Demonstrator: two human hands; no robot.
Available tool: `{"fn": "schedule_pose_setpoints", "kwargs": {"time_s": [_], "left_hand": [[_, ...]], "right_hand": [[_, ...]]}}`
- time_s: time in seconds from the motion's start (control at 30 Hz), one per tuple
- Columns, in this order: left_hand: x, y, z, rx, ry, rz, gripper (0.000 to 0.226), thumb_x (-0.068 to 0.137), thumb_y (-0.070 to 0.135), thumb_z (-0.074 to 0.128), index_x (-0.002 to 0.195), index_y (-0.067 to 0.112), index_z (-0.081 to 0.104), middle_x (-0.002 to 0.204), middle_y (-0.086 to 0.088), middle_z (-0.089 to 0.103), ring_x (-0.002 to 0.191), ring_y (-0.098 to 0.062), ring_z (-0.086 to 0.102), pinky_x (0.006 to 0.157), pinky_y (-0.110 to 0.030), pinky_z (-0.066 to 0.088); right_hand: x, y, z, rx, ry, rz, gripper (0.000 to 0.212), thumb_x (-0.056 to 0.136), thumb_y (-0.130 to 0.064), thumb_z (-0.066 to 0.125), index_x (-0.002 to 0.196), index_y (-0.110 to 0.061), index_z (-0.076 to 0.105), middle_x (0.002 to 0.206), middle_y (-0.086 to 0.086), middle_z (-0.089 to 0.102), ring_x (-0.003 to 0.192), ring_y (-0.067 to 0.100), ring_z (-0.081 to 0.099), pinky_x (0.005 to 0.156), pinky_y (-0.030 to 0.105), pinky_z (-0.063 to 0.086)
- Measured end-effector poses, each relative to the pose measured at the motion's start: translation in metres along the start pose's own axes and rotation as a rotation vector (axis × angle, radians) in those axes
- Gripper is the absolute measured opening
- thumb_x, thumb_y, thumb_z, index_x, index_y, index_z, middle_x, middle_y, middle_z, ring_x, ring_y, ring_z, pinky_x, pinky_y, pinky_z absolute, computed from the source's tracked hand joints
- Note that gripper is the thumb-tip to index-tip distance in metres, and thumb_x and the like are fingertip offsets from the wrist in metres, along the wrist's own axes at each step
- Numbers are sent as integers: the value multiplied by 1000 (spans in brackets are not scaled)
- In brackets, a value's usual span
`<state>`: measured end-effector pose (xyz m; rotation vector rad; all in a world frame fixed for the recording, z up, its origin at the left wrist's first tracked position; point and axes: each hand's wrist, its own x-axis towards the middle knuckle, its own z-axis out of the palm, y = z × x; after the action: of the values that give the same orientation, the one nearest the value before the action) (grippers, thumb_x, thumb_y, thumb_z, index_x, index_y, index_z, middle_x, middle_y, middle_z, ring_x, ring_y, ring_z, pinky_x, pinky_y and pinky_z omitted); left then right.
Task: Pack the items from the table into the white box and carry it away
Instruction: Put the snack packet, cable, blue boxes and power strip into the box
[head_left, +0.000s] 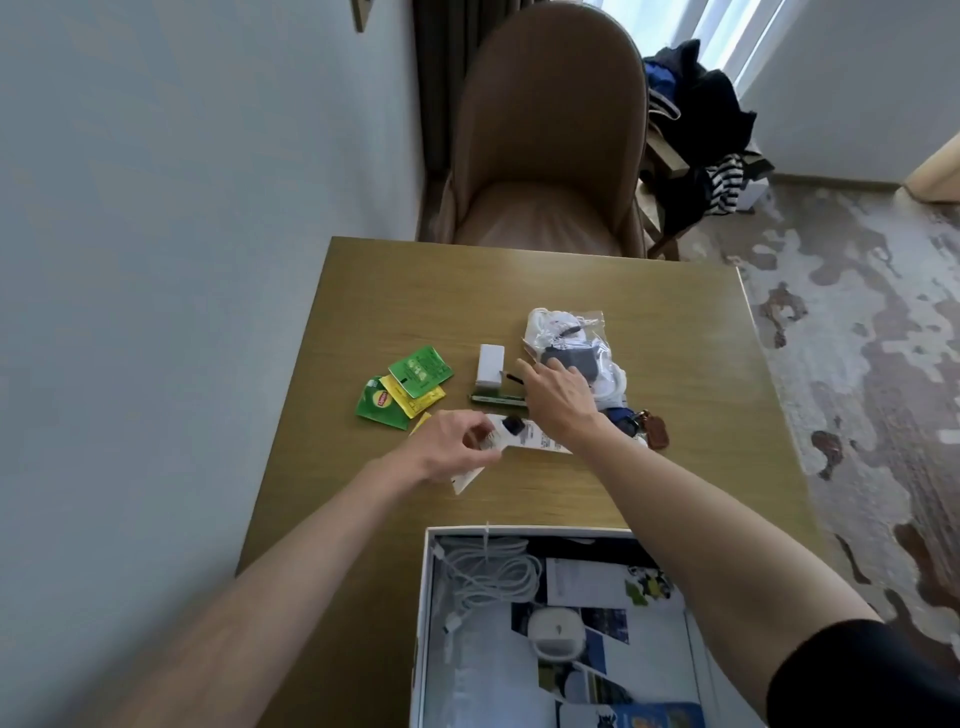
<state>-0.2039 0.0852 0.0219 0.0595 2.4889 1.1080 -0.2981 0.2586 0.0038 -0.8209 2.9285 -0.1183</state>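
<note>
The open white box (422, 613) sits at the table's near edge, holding a coiled white cable (488, 571), a round white device (555, 631) and papers. My left hand (457, 449) pinches a white paper slip (470, 475) lying on the table. My right hand (556, 400) reaches out with fingers spread, over a green pen-like stick (496, 399) beside a small white charger block (490, 366) and touching a clear plastic bag of white and grey items (571, 332). Green and yellow tea sachets (405, 389) lie to the left. Keys with a brown fob (652, 428) lie right of my wrist.
The wooden table (415, 291) stands against the wall on the left. A brown leather chair (545, 135) is behind it. Clothes (701, 135) are piled on a stand at the back right, above patterned carpet (857, 364).
</note>
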Motion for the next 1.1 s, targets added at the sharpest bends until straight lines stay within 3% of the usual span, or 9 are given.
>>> {"fn": "schedule_pose_setpoints", "kwargs": {"time_s": [0.13, 0.27, 0.4, 0.53, 0.7, 0.9, 1.0, 1.1], "left_hand": [[-27, 5, -16, -190, 161, -9, 31, 84, 36, 68, 109, 18, 64, 97, 3, 67, 84, -9, 63, 62, -12, 47], [-53, 19, -22, -238, 245, 11, 34, 87, 35, 65, 113, 14, 62, 103, 2, 66, 90, -11, 63, 67, -16, 48], [-78, 52, -18, -189, 337, 118, 31, 87, 32, 65, 112, 13, 61, 96, 6, 64, 84, -10, 63, 67, -23, 55], [-104, 86, 2, -117, 390, 260, 33, 88, 28, 64, 117, 12, 59, 96, 3, 62, 83, -10, 62, 68, -22, 54], [-144, 97, 38, 22, 394, 256, 39, 89, 32, 62, 123, 12, 58, 97, 6, 58, 83, -7, 59, 68, -21, 51], [-198, 92, 79, 164, 443, 165, 40, 89, 39, 61, 124, 21, 57, 104, 13, 59, 90, -3, 60, 66, -13, 50], [-219, 89, 99, 242, 458, 125, 37, 89, 42, 59, 122, 26, 57, 101, 16, 56, 91, -1, 58, 66, -12, 47], [-229, 85, 111, 320, 401, 81, 36, 89, 43, 56, 123, 30, 55, 107, 13, 59, 92, -5, 59, 70, -21, 53]], "right_hand": [[6, 0, -4, -19, -26, 1, 19, 92, -4, 48, 105, -9, 61, 107, 10, 66, 102, 27, 53, 75, 34, 34], [-5, -6, -33, 405, 75, 91, 18, 98, -15, 45, 105, -7, 60, 105, 10, 60, 88, 30, 59, 67, 35, 41], [-48, -7, -88, 758, 324, 89, 16, 97, -16, 55, 111, -11, 62, 101, -3, 61, 79, 13, 62, 64, 25, 53], [-117, 3, -131, 1036, 383, 19, 15, 97, -11, 55, 110, -17, 61, 81, -7, 65, 62, -2, 60, 53, 9, 44], [-185, 13, -127, 914, 107, -16, 21, 98, -14, 55, 117, -19, 61, 84, -8, 62, 58, 0, 49, 55, 15, 39], [-244, 11, -85, 687, -155, -139, 26, 96, -16, 56, 118, -25, 66, 101, -10, 66, 88, 9, 61, 72, 22, 48], [-264, 8, -63, 469, -194, -239, 29, 94, -14, 56, 120, -23, 66, 115, -3, 67, 104, 15, 61, 85, 27, 50], [-272, 5, -52, 359, -199, -243, 31, 93, -9, 52, 119, -20, 67, 118, 2, 68, 108, 21, 62, 89, 36, 52]]}}
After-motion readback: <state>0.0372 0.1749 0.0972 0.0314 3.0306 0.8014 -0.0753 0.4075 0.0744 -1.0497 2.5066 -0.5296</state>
